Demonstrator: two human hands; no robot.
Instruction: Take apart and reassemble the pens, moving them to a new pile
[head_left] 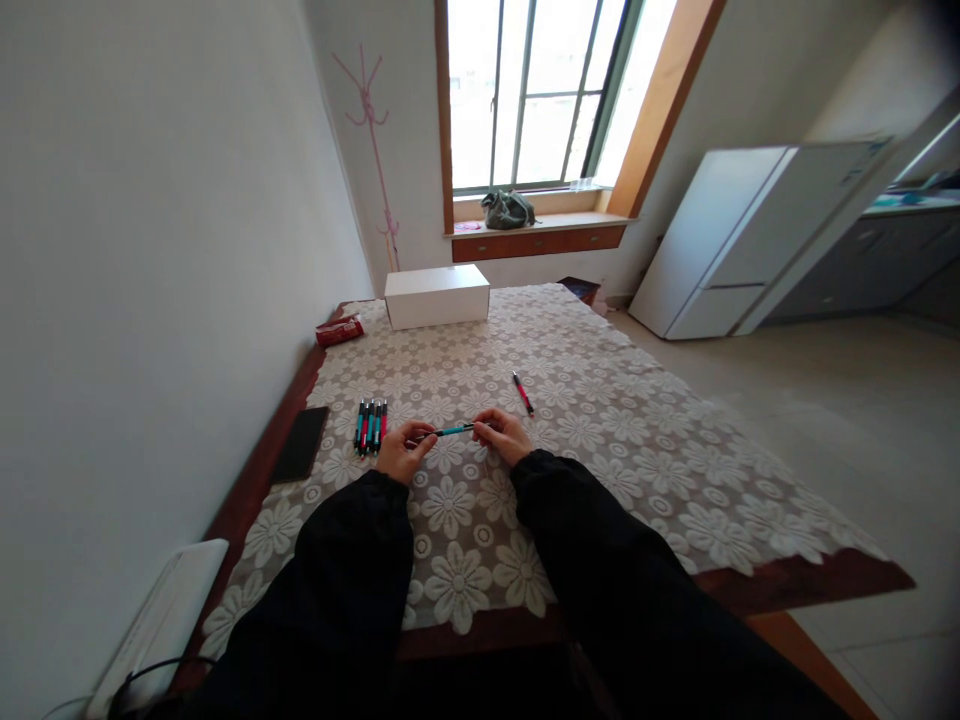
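The left hand (403, 450) pinches one end of a blue pen (454, 430) in the head view, and the right hand (502, 436) pinches the other end between thumb and fingers. The pen is nearly level between them, above the flowered tablecloth (459, 580). Just beyond the left hand, a row of pens (370, 428) lies side by side; a red pen (523, 394) lies apart, past the right hand. A dark flat pad (301, 444) sits left of the row.

For good handling, I would pinch lightly with the fingertips, line both hands up along the barrel so that nothing bends, and hold the left knuckles clear of the row, since a nudge could scatter it.
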